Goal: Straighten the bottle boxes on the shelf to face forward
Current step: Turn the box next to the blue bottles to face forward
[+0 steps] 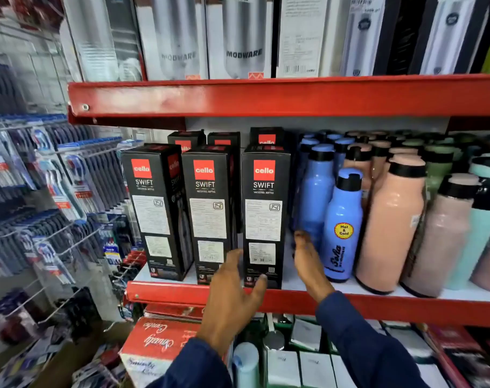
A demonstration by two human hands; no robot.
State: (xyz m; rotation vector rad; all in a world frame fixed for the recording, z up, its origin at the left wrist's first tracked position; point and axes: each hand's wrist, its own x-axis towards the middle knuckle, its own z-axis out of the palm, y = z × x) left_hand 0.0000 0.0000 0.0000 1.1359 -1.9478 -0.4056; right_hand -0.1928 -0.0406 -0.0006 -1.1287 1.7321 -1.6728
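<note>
Readable text, by item:

- 3 black bottle boxes at frame centre, front row: left box (157, 211), middle box (208, 214), right box (264, 217). Each carries a red square reading "cello", then "SWIFT" and a small line "VACUSTEEL BOTTLE". White label panels below: print too small to read.
- Grey boxes, upper centre (243, 37): "MODWARE".
- Blue bottle (341, 228), right of centre: yellow sticker "Hot & Cold".
</note>
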